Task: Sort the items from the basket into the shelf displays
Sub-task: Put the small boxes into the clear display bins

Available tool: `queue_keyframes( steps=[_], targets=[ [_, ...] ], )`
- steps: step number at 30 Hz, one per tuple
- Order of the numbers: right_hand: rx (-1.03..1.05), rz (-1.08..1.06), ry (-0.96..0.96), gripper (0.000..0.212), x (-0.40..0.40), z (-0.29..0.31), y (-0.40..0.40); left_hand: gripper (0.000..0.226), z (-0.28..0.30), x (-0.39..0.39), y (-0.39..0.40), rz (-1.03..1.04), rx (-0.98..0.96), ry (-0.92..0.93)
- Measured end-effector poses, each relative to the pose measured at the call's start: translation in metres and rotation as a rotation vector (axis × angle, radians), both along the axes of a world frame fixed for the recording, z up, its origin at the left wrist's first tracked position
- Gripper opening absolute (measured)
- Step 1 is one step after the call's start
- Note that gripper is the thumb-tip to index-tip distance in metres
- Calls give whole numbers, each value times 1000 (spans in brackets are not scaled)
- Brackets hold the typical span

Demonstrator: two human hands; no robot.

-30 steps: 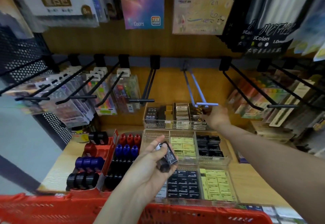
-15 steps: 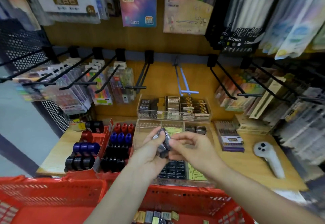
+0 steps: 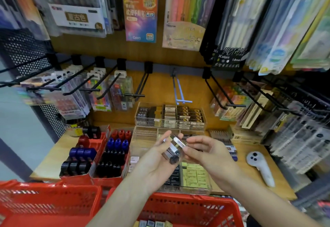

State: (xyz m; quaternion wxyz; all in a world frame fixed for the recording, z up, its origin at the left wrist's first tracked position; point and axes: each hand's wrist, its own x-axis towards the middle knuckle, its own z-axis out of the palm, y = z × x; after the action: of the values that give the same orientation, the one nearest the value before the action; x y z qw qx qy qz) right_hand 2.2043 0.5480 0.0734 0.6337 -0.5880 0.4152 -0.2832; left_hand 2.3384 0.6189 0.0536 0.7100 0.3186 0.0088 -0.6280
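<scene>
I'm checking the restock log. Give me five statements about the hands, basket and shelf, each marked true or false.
1. The left hand holds small dark boxes. True.
2. The right hand rests on the white controller. False: the controller lies untouched on the shelf.
3. The red basket is in front of the shelf. True.
4. The blue hook carries hanging packs. False: it is bare.
5. The right hand pinches a small box. True.

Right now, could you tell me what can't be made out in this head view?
- Small box in the left hand: label blurred, unreadable.
- Piece pinched by the right hand: too blurred to identify.
- Red basket: contents cut off by the bottom edge.
- Front tray: partly hidden behind both hands.
</scene>
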Motion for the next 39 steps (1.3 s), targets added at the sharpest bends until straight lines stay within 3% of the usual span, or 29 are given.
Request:
queue_keyframes(
  steps=[3, 9, 13, 18, 22, 27, 32, 36, 39],
  targets=[
    [-433, 17, 152, 31, -8, -3, -1, 35, 1, 5, 4, 2, 47, 43],
    [-556, 57, 66, 39, -15, -4, -12, 44, -4, 3, 5, -87, 116, -194],
    [-592, 69, 93, 37, -13, -10, -16, 29, -6, 2, 0, -96, 106, -388],
    [-1088, 138, 327, 26, -12, -12, -19, 18, -11, 0, -4, -90, 123, -483],
    [-1394, 218, 534, 28, 6, -19, -36, 26, -16, 5, -10, -17, 169, -389],
    [-1128, 140, 748, 31, 40, -25, -110, 33, -28, 32, -10, 29, 249, -79],
    [-919, 69, 1049, 25, 68, -42, -192, 34, -37, 53, -7, 29, 212, -60],
    [-903, 78, 1149, 28, 83, -59, -223, 30, -39, 58, -10, 9, 193, -66],
    [-901, -1, 1079, 22, 92, -72, -232, 25, -43, 54, -12, -15, 199, -26]
  ],
)
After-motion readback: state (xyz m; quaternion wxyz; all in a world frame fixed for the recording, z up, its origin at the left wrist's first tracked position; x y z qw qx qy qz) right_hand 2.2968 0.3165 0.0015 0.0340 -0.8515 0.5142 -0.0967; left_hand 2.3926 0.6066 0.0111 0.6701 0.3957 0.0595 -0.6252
